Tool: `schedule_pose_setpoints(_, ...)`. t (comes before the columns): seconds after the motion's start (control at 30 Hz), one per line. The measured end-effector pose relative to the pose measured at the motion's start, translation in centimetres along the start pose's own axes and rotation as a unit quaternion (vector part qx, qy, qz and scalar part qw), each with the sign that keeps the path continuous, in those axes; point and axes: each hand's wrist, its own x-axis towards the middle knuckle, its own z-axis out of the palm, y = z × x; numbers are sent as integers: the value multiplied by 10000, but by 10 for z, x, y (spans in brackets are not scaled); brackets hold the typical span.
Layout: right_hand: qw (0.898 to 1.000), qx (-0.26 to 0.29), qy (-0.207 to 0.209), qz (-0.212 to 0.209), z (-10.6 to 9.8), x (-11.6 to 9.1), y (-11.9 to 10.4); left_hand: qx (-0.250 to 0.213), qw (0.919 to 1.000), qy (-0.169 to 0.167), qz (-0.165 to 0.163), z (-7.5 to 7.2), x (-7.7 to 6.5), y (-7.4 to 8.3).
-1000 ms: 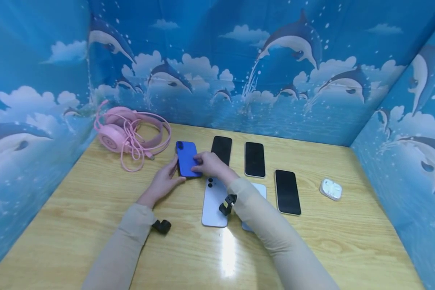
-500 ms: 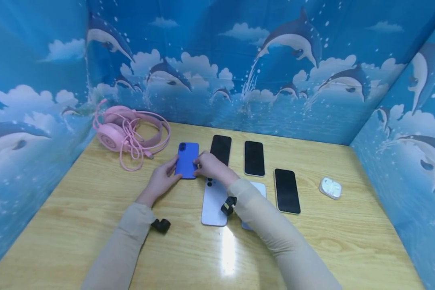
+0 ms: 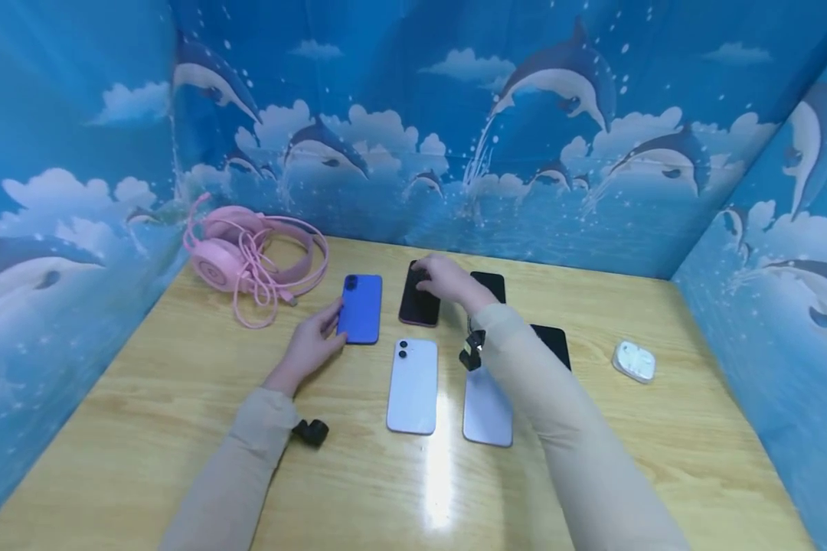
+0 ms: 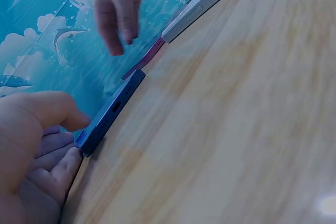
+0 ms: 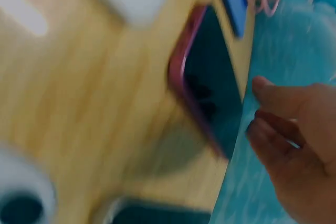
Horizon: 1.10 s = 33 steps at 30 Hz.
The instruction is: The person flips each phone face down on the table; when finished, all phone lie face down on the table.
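A blue phone (image 3: pixel 361 309) lies back up on the wooden table. My left hand (image 3: pixel 310 344) rests at its left edge, fingertips touching the side and thumb near the lower left corner; in the left wrist view, the thumb (image 4: pixel 71 113) sits just above the phone's edge. My right hand (image 3: pixel 448 277) hovers over a phone with a black screen (image 3: pixel 419 302) and a pink-red frame. Its fingers are loosely bent and hold nothing; in the right wrist view, that hand (image 5: pixel 299 140) is apart from the phone (image 5: pixel 207 85).
A white phone (image 3: pixel 412 386) and a pale lilac phone (image 3: pixel 488 409) lie nearer. Black-screened phones (image 3: pixel 489 285) (image 3: pixel 554 342) are partly covered by the right arm. Pink headphones (image 3: pixel 248 252) lie back left, boxed white earphones (image 3: pixel 634 361) right. A dolphin-print cloth (image 3: pixel 400 207) encloses the table.
The blue phone was turned straighter and shifted slightly right. My right hand let go of it and moved right, over the phone with the pink-red frame. My left hand stayed beside the blue phone.
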Motion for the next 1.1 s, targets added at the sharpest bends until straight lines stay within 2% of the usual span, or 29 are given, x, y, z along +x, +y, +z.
schedule_pose_setpoints(0.17,9936,-428,-606,851,-1,-1,21,-273,9996,-32,-2,3,-1,1)
schedule_pose_setpoints(0.27,9916,-425,-688,1014,3,-2,24,-625,9979,83,-139,5,-1,2)
schedule_pose_setpoints(0.33,9920,-440,-646,993,2,-1,23,-683,9969,244,-297,7,1,6)
schedule_pose_setpoints(0.4,9915,-507,-655,1001,1,0,21,-513,9966,449,-470,10,5,11)
schedule_pose_setpoints(0.53,9894,-567,-829,1047,-3,2,19,483,9951,705,-505,17,17,29)
schedule_pose_setpoints(0.63,9886,-441,-922,1102,-3,3,19,1180,9911,527,-305,24,31,48)
schedule_pose_setpoints(0.77,9878,-244,-891,1251,-2,5,20,1325,9911,-119,-10,39,52,68)
schedule_pose_setpoints(0.83,9885,-257,-853,1225,-2,6,21,1192,9922,-362,13,47,61,69)
schedule_pose_setpoints(0.93,9896,-262,-837,1143,0,6,24,1095,9921,-543,-297,60,69,64)
schedule_pose_setpoints(1.03,9897,-241,-846,1128,2,5,26,1225,9890,-703,-432,70,71,60)
schedule_pose_setpoints(1.1,9893,-185,-815,1196,2,3,27,1365,9865,-826,-357,77,70,58)
